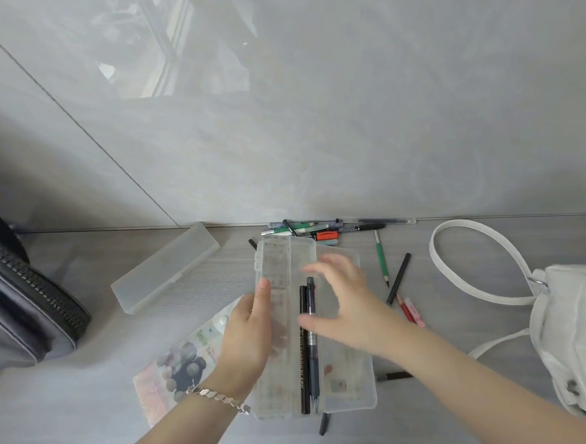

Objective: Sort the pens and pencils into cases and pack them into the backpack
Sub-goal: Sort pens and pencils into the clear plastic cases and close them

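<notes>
Head view: open clear case (350, 391) holds two dark pens (304, 358).

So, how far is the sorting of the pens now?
Done: two pens lie in the open case. In hand: the left hand grips that case's left edge, and the right hand hovers open above it. Left: the far pile of pens, the green pencil and the red pencils. The second case lies closed, and neither case is in the backpack.
</notes>
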A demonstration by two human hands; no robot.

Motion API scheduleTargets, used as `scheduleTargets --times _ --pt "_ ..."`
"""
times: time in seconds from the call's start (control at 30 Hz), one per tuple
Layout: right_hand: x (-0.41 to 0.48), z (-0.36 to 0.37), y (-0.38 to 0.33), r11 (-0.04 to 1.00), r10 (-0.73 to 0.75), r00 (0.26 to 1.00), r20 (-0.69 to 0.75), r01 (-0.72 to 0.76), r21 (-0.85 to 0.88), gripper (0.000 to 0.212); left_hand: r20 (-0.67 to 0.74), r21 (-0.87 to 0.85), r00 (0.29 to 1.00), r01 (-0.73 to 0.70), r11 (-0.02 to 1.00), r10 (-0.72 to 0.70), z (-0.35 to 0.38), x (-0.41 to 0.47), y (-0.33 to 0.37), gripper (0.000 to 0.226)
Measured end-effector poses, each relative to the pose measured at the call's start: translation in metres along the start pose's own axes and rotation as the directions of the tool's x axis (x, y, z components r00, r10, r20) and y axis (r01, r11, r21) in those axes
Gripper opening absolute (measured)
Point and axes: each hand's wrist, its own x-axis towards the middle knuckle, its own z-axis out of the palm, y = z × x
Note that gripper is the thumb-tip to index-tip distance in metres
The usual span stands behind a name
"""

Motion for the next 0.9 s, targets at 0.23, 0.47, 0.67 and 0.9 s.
scheduleTargets --times 0.23,0.47,0.67,0.9 --pt "0.077 -0.072 0.066 0.809 0.202 0.917 -0.344 -0.354 -0.469 0.027 -0.074 0.022 0.996 0.057 0.998 -0.055 -0.012 0.024 -0.001 0.069" --pt "0.091 -0.07 0.092 0.479 0.23 0.962 -0.148 -0.245 -0.843 0.032 -0.087 -0.018 0.994 0.062 0.998 -0.064 -0.017 0.033 0.003 0.062" --pt "0.084 -0.068 0.102 0.421 0.266 0.955 -0.133 -0.239 -0.875 0.032 -0.081 -0.05 0.994 0.074 0.996 -0.078 -0.018 0.024 -0.001 0.054" --pt "0.05 -0.09 0.075 0.589 0.301 0.937 -0.179 -0.33 -0.737 0.006 -0.073 -0.086 0.993 0.086 0.993 -0.092 -0.019 0.009 -0.01 0.052"
